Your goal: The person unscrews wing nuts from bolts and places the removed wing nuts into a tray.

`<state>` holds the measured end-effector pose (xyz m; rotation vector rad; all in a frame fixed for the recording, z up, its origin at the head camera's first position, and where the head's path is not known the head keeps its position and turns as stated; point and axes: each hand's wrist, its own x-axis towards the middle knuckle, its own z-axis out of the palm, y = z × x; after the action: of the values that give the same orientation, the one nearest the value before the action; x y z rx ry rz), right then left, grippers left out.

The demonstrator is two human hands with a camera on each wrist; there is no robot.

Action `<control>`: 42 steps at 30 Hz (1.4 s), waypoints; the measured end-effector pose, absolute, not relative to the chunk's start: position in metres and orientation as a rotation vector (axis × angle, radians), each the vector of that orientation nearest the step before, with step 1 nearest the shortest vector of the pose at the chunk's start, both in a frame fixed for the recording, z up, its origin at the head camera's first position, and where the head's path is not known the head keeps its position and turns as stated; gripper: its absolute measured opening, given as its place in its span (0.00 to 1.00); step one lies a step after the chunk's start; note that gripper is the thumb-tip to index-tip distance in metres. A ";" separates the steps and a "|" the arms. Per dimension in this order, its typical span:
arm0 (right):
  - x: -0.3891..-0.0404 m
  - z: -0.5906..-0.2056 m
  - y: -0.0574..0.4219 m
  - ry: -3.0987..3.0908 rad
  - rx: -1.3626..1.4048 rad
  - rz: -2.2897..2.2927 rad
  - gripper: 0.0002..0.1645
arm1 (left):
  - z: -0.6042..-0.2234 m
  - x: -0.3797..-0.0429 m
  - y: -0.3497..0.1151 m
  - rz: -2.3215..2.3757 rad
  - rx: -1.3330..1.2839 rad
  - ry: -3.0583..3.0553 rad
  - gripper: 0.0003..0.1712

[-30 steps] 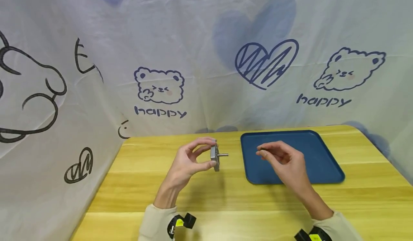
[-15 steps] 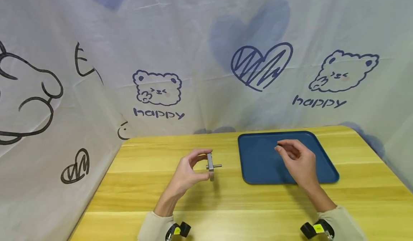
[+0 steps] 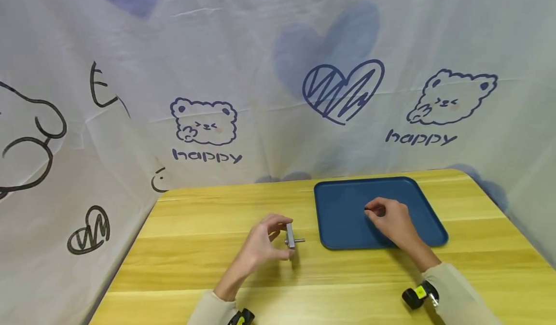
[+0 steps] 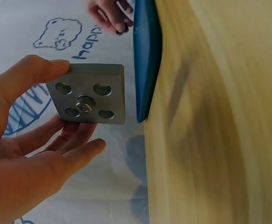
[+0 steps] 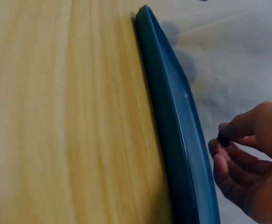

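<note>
My left hand [image 3: 262,245] grips a square grey metal plate [image 4: 87,93] by its opposite edges, thumb on one side and fingers on the other. The left wrist view shows several slotted holes in it and a round screw head or shaft end at its centre. A thin metal rod [image 3: 299,240] sticks out of the plate toward the right. Over the blue tray [image 3: 343,214], my right hand [image 3: 393,221] pinches a tiny dark piece [image 5: 224,140] between thumb and fingertips. Its kind is too small to tell.
The tray lies on a yellow wood-grain table [image 3: 208,223], toward its back right. A white cloth [image 3: 260,74] with printed bears and hearts hangs behind and at the left. Black cameras are strapped to both wrists.
The left hand has come lower with the plate, nearer the table. The right hand has moved right over the tray, then slightly back and down, still pinching the tiny dark piece.
</note>
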<state>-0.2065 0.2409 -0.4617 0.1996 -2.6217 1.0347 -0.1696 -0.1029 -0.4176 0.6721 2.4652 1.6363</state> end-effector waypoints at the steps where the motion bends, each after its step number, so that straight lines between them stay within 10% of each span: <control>1: -0.209 -0.462 0.239 -2.650 0.208 1.028 0.04 | -0.419 -0.169 -0.102 1.631 0.679 2.461 0.37; 22: -0.245 -0.454 0.233 -2.857 0.264 0.832 0.02 | -0.434 -0.157 -0.060 1.680 0.609 2.158 0.39; 42: -0.203 -0.436 0.236 -2.775 0.363 0.766 0.11 | -0.450 -0.156 -0.062 1.632 0.569 2.172 0.38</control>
<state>-0.2027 0.2360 -0.4358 0.3634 -2.7746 0.7659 -0.1561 -0.0621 -0.4496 0.5688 2.1721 1.6319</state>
